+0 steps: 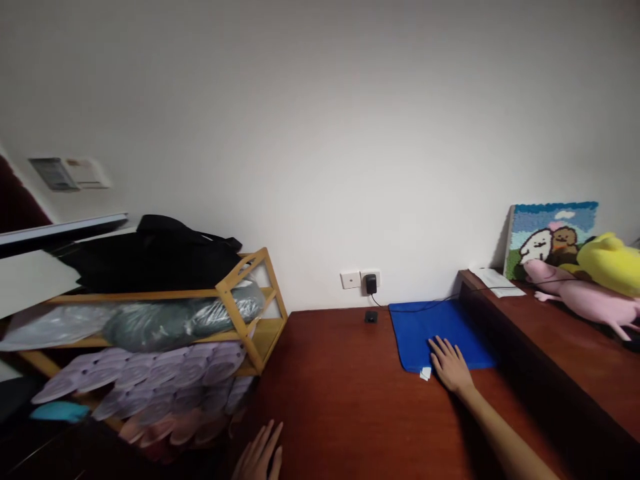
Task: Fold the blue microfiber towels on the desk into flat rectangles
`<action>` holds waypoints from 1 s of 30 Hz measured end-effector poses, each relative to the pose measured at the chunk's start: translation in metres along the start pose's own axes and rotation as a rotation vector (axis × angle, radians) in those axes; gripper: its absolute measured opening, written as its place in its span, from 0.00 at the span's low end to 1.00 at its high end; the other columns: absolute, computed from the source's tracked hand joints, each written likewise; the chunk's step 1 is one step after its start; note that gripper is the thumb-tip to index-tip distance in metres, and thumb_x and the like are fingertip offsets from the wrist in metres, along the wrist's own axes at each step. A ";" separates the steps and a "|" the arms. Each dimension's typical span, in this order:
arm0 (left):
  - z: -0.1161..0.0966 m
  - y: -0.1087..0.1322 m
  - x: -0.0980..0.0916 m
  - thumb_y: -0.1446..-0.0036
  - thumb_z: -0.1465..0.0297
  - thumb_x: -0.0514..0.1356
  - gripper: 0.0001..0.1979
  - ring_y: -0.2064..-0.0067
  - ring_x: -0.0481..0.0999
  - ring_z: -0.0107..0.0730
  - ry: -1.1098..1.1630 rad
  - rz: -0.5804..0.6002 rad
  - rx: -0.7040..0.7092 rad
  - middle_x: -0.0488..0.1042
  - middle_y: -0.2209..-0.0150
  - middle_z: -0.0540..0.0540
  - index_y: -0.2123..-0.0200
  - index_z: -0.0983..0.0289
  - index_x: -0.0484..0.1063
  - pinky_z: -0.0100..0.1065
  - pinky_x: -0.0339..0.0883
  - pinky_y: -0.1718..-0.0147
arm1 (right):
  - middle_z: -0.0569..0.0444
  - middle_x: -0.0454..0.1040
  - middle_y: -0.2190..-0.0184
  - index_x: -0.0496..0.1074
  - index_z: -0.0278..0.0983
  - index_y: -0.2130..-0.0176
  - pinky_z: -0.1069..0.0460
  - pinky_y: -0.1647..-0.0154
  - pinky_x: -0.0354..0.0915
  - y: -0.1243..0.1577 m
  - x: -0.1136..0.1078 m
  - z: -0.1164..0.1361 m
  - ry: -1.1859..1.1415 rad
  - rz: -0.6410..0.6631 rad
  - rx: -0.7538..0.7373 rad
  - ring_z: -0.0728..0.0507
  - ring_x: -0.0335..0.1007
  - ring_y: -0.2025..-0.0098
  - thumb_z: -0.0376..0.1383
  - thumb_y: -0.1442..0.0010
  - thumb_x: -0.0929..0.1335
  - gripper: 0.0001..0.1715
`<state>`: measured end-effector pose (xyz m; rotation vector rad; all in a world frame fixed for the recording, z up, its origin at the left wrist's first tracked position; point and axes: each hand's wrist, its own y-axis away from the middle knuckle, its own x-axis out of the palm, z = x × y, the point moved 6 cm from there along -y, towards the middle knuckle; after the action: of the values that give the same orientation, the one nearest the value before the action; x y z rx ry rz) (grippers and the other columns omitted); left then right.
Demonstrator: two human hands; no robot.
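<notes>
My right hand [451,365] lies palm down with its fingers spread over the near edge of a blue cloth [430,327]. The cloth is flat on a reddish-brown wooden table [340,393], and a small white tag [425,373] sticks out from its front edge beside my thumb. At the bottom of the view, my left hand [260,453] is over the table's left edge, fingers stretched out and holding nothing. Whether it touches the wood I cannot tell. Farther back on the table sits a small black object [371,317].
A wooden rack [253,313] at left bears a black bag [160,260], plastic-wrapped bundles and lilac slippers [165,367]. At right, a raised ledge [560,327] holds a pink plush toy [590,297], a yellow one [610,263] and a picture [555,233]. A cable runs from a black plug [371,284].
</notes>
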<state>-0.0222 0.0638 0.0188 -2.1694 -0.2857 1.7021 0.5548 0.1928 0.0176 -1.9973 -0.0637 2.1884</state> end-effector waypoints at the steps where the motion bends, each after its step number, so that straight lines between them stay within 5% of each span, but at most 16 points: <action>1: -0.002 0.000 -0.002 0.35 0.61 0.50 0.24 0.36 0.73 0.45 0.002 0.001 -0.008 0.73 0.37 0.51 0.40 0.55 0.74 0.51 0.70 0.39 | 0.57 0.52 0.26 0.54 0.47 0.28 0.38 0.26 0.41 0.012 0.003 0.000 -0.014 0.017 -0.013 0.39 0.43 0.25 0.48 0.28 0.51 0.35; 9: -0.009 -0.002 -0.002 0.33 0.62 0.45 0.28 0.32 0.67 0.41 -0.025 0.079 -0.034 0.69 0.33 0.55 0.36 0.62 0.69 0.49 0.62 0.34 | 0.57 0.47 0.25 0.48 0.48 0.27 0.35 0.25 0.37 0.101 -0.004 0.023 -0.069 0.073 0.003 0.38 0.38 0.24 0.54 0.29 0.53 0.37; 16: -0.017 -0.005 -0.003 0.34 0.65 0.46 0.27 0.34 0.69 0.43 -0.112 0.047 -0.001 0.71 0.35 0.56 0.37 0.60 0.71 0.49 0.61 0.34 | 0.58 0.45 0.25 0.48 0.51 0.28 0.32 0.25 0.37 0.215 -0.018 0.066 -0.190 0.070 -0.040 0.35 0.34 0.23 0.62 0.31 0.53 0.41; 20: -0.040 0.001 -0.015 0.34 0.68 0.45 0.27 0.34 0.69 0.47 -0.184 0.072 0.006 0.72 0.36 0.60 0.38 0.65 0.72 0.51 0.62 0.35 | 0.60 0.44 0.25 0.46 0.53 0.28 0.32 0.25 0.37 0.272 -0.027 0.091 -0.248 0.103 -0.048 0.35 0.34 0.23 0.63 0.32 0.53 0.41; 23: -0.096 0.014 -0.022 0.32 0.66 0.45 0.26 0.34 0.68 0.46 -0.131 0.107 0.094 0.71 0.35 0.60 0.38 0.65 0.72 0.49 0.62 0.35 | 0.60 0.43 0.25 0.46 0.53 0.28 0.31 0.25 0.37 0.303 -0.034 0.110 -0.280 0.118 -0.063 0.35 0.34 0.23 0.63 0.32 0.53 0.41; 27: -0.217 0.041 -0.014 0.30 0.65 0.45 0.25 0.32 0.65 0.41 0.069 0.175 0.239 0.68 0.33 0.55 0.38 0.60 0.72 0.46 0.60 0.33 | 0.57 0.47 0.26 0.53 0.52 0.29 0.32 0.25 0.40 0.323 -0.049 0.123 -0.309 0.157 -0.060 0.34 0.37 0.24 0.63 0.32 0.53 0.40; 30: -0.298 0.058 0.000 0.29 0.63 0.46 0.25 0.30 0.61 0.43 0.159 0.245 0.325 0.64 0.30 0.55 0.35 0.58 0.69 0.48 0.57 0.31 | 0.58 0.56 0.28 0.61 0.53 0.31 0.36 0.26 0.47 0.319 -0.064 0.108 -0.321 0.140 -0.068 0.37 0.47 0.25 0.59 0.29 0.51 0.36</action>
<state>0.2620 -0.0364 0.0560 -2.1409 0.2918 1.5538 0.4208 -0.1214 0.0428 -1.7103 -0.0414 2.6108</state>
